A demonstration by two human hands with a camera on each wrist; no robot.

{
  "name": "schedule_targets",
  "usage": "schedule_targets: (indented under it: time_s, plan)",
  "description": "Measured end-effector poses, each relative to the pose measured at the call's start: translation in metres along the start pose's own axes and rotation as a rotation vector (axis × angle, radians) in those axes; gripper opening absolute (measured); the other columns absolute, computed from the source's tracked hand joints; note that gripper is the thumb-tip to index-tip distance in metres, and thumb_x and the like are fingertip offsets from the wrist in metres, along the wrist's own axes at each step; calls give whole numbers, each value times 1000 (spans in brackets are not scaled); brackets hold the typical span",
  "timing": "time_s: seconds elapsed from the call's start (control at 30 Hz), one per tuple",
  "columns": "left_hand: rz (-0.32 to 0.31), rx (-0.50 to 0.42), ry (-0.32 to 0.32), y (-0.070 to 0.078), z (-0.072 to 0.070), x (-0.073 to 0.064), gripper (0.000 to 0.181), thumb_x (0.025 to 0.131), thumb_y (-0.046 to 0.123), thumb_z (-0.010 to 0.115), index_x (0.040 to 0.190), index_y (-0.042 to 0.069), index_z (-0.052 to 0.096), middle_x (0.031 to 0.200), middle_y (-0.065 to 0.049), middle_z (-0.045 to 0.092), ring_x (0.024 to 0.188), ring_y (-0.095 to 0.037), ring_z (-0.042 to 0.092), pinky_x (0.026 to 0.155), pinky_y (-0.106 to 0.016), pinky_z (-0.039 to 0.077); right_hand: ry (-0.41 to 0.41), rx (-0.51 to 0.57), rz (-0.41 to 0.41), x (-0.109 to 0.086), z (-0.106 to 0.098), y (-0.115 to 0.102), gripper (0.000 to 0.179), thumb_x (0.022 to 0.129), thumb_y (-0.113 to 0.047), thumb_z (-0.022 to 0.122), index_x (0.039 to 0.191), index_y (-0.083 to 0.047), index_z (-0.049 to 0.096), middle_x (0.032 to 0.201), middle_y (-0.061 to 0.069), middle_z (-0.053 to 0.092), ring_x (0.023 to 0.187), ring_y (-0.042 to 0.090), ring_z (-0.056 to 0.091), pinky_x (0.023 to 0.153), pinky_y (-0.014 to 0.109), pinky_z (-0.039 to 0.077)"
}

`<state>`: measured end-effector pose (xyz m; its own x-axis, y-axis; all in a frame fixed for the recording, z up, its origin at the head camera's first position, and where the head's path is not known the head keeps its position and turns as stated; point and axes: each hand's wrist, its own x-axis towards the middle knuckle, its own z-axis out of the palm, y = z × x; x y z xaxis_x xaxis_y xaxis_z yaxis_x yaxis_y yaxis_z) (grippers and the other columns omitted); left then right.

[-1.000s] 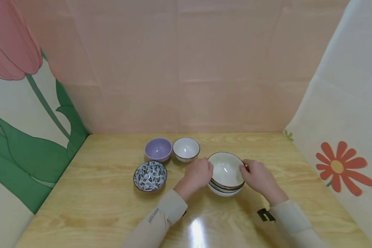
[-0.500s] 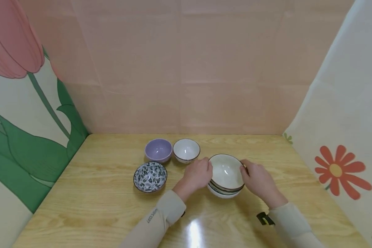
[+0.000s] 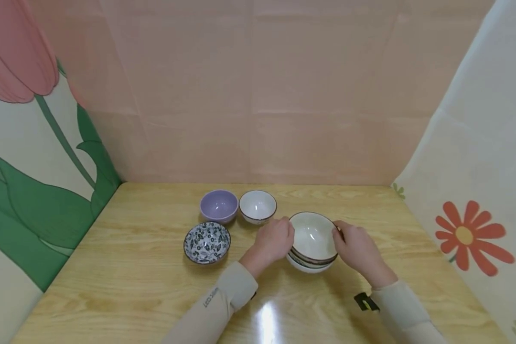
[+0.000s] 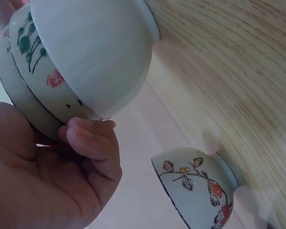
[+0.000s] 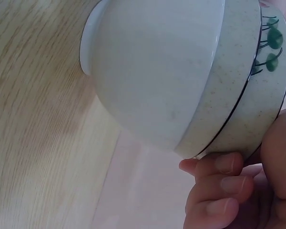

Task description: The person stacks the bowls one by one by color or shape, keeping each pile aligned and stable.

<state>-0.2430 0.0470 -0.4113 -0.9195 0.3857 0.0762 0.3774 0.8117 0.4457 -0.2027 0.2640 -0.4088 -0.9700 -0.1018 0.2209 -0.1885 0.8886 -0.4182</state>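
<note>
In the head view, a stack of nested bowls (image 3: 313, 235) stands right of centre, the topmost cream inside with a dark rim. Painted green leaves and a pink flower show on the upper bowls (image 4: 38, 57) in the left wrist view; the lowest bowl (image 5: 157, 71) is plain white outside. My left hand (image 3: 276, 239) grips the upper bowls' rims on the left side, fingers curled beneath the edge. Opposite it, my right hand (image 3: 358, 244) pinches the rims on the right, thumb over the top. Whether the stack's foot touches the table, I cannot tell.
Left of the stack, a white bowl (image 3: 258, 206) and a purple bowl (image 3: 219, 206) sit side by side at the back. A black-and-white patterned bowl (image 3: 207, 242) lies in front of the purple one. The wooden table (image 3: 124, 267) meets a pink backdrop (image 3: 249, 95).
</note>
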Motion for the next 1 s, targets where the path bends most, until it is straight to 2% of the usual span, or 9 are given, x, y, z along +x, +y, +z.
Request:
schedule_targets:
  time_s: [0.27,0.63,1.0]
  plan:
    - [4,-6,0,-2,0,3,34,107,25,34,96,9,62,83,-5,64,77,-19,64,62,-35,52,-16,8,35,1,1,0,35,102,-14,49,124,11,61,100,26,70,72,22,63,58,37,53]
    - [13,-22,10,-2,4,3,32,106,25,36,92,10,61,81,-5,64,75,-20,64,62,-35,52,-37,12,63,-2,1,1,36,102,-16,50,125,10,60,96,21,70,68,20,60,55,32,50]
    - [10,-28,2,-3,4,2,32,106,25,36,89,10,59,72,-2,57,66,-16,57,57,-32,48,-57,26,67,-2,1,-1,36,102,-16,50,125,10,59,94,19,70,67,19,57,54,30,47]
